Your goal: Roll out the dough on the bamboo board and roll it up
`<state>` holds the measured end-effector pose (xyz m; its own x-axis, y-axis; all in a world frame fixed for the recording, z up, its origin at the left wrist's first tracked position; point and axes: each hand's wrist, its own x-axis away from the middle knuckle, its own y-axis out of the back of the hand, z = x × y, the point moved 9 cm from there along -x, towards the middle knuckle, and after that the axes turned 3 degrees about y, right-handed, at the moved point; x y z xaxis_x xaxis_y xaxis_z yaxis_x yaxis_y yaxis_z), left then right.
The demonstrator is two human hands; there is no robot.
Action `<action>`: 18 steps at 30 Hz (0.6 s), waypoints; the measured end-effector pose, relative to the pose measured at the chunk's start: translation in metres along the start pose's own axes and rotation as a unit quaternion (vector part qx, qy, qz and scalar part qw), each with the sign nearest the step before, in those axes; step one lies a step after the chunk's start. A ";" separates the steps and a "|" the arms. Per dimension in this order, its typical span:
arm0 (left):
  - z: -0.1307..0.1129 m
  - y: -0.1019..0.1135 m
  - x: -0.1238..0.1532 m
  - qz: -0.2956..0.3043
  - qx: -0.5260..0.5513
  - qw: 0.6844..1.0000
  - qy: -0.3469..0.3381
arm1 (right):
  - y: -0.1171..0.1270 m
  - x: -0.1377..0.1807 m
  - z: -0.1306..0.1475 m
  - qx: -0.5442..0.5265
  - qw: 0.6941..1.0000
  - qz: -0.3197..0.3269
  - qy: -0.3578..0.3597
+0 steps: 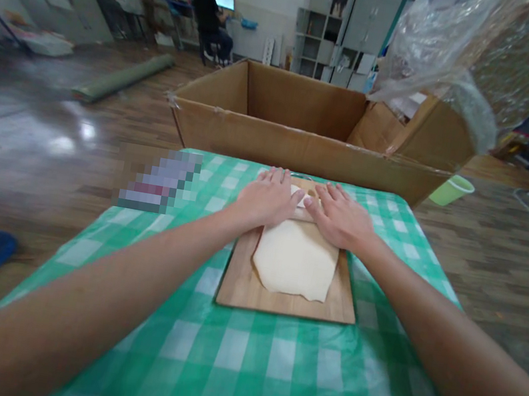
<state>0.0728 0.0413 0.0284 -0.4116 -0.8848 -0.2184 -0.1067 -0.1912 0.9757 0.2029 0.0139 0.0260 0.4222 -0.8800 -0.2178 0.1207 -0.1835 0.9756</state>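
A flattened sheet of pale dough (pixel 295 260) lies on a wooden board (pixel 248 295), its near edge uneven. Across the dough's far part rests what looks like a light wooden rolling pin (pixel 306 216), mostly covered by my hands. My left hand (pixel 272 198) lies flat over its left side, fingers stretched forward. Over the right side, my right hand (pixel 340 215) is also flat, fingers extended and slightly spread. The two thumbs point toward each other with a small gap between them. Neither hand is wrapped around the pin.
A green-and-white checked cloth (pixel 255 372) covers the table. A pixelated rectangular item (pixel 160 180) is at its far left. Behind the table stands a large open cardboard box (pixel 298 146). A green bin (pixel 452 190) is on the floor. Two people are in the background.
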 end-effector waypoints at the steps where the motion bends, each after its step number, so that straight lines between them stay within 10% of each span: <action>1: -0.002 0.003 0.009 -0.008 -0.003 1.000 0.005 | 0.004 0.007 0.004 -0.003 1.000 -0.003 -0.014; 18: -0.055 0.048 0.169 -0.083 0.009 0.993 -0.082 | 0.044 0.154 0.096 -0.038 0.999 -0.022 0.026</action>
<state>0.0481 -0.1407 0.0391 -0.5288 -0.7601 -0.3777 -0.2018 -0.3196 0.9258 0.1873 -0.1718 0.0382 0.4601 -0.8478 -0.2636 0.2073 -0.1860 0.9604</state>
